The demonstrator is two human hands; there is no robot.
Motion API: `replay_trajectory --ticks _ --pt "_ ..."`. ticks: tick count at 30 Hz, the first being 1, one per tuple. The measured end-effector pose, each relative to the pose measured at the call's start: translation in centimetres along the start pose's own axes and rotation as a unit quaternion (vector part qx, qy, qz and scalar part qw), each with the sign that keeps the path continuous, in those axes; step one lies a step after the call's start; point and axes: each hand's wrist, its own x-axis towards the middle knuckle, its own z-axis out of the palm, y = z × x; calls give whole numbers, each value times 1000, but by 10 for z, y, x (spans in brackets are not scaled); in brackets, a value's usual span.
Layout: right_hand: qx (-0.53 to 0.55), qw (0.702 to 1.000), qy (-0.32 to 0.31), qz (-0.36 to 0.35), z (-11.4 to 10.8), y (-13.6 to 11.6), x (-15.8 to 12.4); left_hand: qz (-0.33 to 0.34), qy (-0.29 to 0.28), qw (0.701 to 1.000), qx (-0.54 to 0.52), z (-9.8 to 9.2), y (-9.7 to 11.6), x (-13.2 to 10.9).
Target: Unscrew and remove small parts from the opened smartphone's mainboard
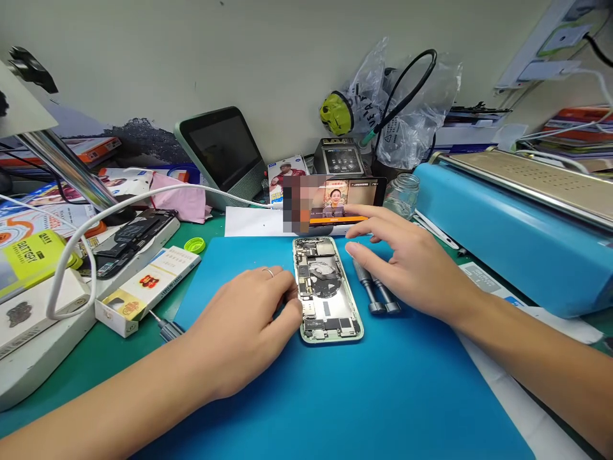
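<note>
An opened phone (327, 287) with its boards and parts showing lies lengthwise on the blue mat (335, 396). My left hand (244, 322) rests on the mat at the phone's left edge, fingers curled against its side and holding it steady; a ring is on one finger. My right hand (407, 259) hovers to the right of the phone with fingers stretched out and apart, holding nothing. Under that hand lie two screwdrivers (378, 295) with grey knurled handles, side by side on the mat.
A small phone (345, 201) playing a video stands behind the mat, with a glass jar (402, 193) beside it. A blue machine (517, 230) fills the right side. Boxes (143, 287), a white cable (96, 223), a green cap (194, 244) and a tablet (223, 153) crowd the left.
</note>
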Motion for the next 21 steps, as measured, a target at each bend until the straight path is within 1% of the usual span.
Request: replay_trajectory --ticks 6,10,13,17,19,21 --pt "-4 1000 4 3 2 2 3 5 2 1000 1 1 0 0" --pt "-2 1000 5 18 0 1 5 7 4 1000 4 1 -1 1" --pt "-3 999 28 22 -3 -2 5 9 5 1000 11 1 -1 1" --pt "-4 998 68 7 -6 -5 4 16 2 1000 26 0 -2 2" --pt "0 997 73 5 -7 -6 5 20 2 999 32 0 -2 2" --pt "0 998 63 15 -10 -7 6 23 6 999 37 0 -2 2"
